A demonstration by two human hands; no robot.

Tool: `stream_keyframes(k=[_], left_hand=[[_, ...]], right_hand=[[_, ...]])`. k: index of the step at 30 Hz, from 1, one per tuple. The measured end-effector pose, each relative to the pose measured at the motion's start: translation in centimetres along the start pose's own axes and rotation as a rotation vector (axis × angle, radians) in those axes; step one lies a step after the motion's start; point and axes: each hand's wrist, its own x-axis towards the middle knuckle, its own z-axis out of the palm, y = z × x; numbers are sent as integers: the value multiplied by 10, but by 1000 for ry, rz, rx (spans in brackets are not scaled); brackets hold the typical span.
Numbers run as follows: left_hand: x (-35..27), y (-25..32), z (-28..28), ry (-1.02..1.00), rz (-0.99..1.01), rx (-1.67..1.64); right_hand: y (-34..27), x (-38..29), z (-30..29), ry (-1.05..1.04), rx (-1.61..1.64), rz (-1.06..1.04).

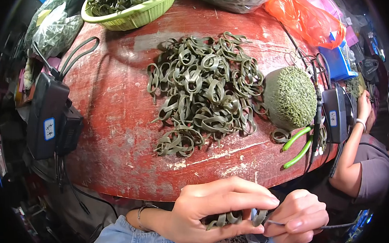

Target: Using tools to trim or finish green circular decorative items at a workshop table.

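At the table's near edge, my left hand [215,209] is curled around several dark green looped bands [231,217], one of them held out at its fingertips. Close beside it on the right, my right hand [296,216] pinches a thin dark cord-like piece [338,226] that runs out to the right. The two hands nearly meet, and the spot between their fingertips is partly hidden. Beyond them a heap of similar green looped bands [201,91], some with short tails, lies on the worn red table [116,148].
Right of the heap stands a rough-topped green cylindrical block [290,96]. Green-handled pliers [298,155] lie below it. Black electrical boxes with cables stand left [49,119] and right [336,114]. A green basket [129,17] holds more bands. A co-worker's arm [350,143] is at right.
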Motion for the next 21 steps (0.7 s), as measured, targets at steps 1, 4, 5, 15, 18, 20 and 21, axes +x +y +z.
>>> stream_keyframes(k=[1, 4, 5, 15, 18, 20, 21], left_hand=[[0, 1, 0, -2, 5, -8], [-2, 4, -5, 22, 15, 45], [0, 7, -7, 18, -50, 63], [3, 8, -12, -40, -206, -93], [1, 6, -10, -31, -208, -144], [0, 4, -9, -24, -200, -172], [0, 4, -9, -20, -215, -177]], right_hand=[[-3, 3, 0, -52, 2, 23], [1, -3, 10, -100, 2, 109], [5, -14, 23, 124, -196, 92], [11, -20, 32, 327, -284, 74], [8, -21, 30, 261, -291, 100], [6, -21, 30, 253, -347, 133], [6, -21, 31, 258, -387, 135]])
